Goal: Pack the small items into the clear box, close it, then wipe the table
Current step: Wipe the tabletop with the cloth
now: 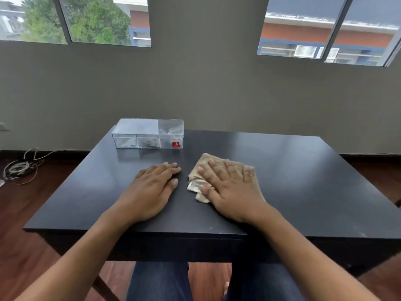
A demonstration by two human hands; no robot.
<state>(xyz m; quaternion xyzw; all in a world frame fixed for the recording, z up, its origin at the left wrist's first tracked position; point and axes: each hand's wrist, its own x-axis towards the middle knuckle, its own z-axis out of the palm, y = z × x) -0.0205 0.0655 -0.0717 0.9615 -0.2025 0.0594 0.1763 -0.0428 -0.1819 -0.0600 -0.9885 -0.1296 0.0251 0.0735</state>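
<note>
The person sits at a dark tabletop (pixel 293 170) with both forearms stretched out over its near edge. The right hand (pixel 230 187) lies flat, palm down, on a crumpled beige cloth (pixel 208 161), its fingers spread apart and pressing the fabric to the surface rather than closing around it; folds of the cloth poke out past the fingertips and beside the thumb. The left hand (pixel 152 187) rests flat on the bare tabletop just beside the cloth, fingers straight and together, holding nothing. Farther back, near the far left corner, stands the clear box (pixel 149 134) with its lid down. Through its front wall 3 compartments can be seen, with small dark items in the left and middle ones, too small to tell what they are, and a red sticker (pixel 176 144) at the lower right of the front. On the wooden floor (pixel 26 205) to the left lies a loose tangle of cords (pixel 19 168). Behind the tabletop, a grey wall (pixel 206 83) carries 2 windows.
</note>
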